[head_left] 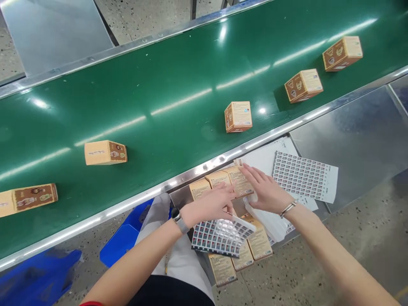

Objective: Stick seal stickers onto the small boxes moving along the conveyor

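Note:
My left hand (218,202), a watch on its wrist, has its fingers curled over a sheet of small stickers (219,238). Its fingertips reach beside a row of tan boxes (200,188). My right hand (266,191), wearing a bracelet, lies with fingers stretched out against the rightmost box (239,180) of that row. A small pale piece (238,162) shows at this box's far edge, near my right fingertips. Under the held sheet, closer to me, stand more tan boxes (223,270), partly covered. White backing paper (270,223) hangs below my right hand.
A green conveyor belt (178,127) with a metal rim crosses the view, carrying several spaced brown-and-tan boxes (238,117). Another sticker sheet (304,176) lies on the metal table (353,123) to the right. A blue bin (123,238) stands beside my leg at the left.

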The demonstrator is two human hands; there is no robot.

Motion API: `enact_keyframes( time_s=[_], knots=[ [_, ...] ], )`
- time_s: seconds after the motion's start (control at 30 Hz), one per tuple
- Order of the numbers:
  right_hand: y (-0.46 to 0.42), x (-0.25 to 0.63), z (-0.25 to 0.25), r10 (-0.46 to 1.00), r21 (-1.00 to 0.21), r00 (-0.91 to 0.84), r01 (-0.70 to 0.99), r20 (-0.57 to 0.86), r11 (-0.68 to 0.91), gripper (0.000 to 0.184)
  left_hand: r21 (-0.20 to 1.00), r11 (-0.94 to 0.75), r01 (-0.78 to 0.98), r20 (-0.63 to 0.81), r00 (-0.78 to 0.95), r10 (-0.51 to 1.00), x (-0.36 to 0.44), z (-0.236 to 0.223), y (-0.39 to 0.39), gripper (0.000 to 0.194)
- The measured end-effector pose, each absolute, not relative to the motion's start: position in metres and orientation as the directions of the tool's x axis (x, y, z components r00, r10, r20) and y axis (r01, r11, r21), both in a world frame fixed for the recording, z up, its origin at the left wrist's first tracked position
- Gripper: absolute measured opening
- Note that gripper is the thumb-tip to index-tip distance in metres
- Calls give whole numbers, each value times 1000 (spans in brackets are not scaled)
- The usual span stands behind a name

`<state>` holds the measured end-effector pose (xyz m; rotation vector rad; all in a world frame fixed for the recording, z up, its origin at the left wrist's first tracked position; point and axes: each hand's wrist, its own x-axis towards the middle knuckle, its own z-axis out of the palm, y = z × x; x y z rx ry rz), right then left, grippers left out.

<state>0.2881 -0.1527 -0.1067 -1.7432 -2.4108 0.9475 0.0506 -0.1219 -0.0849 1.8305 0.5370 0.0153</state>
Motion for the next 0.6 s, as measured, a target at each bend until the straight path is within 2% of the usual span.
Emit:
enact_keyframes(
  time_s=[0.07,0.1,0.23,0.4,0.5,0.57,0.6],
  knots=[
    [-145,288,-107,808,-337,-463,874,-364,349,97,918,-56,393,-339,849,405,37,-72,-122,16],
    [-139,289,-107,781,-315,-501,860,-373,401,96,907,41,419,-395,813,427,28,-64,-122,16],
    [-87,296,-110,727,-387,-612,781,-312,491,98,841,345,417,-541,659,523,-19,-37,-118,21],
    [6,267,-131,747,-379,-597,790,-292,483,102,714,433,550,-689,441,575,-70,-23,-115,6],
    [29,223,-131,806,-303,-505,855,-308,420,100,675,483,557,-716,337,612,-88,-19,-115,5],
    [20,192,-116,851,-283,-474,868,-226,409,91,668,516,536,-722,300,623,-97,-17,-115,8],
    [11,175,-106,853,-311,-497,846,-160,434,85,670,524,525,-720,288,632,-100,-16,-114,10]
  ],
)
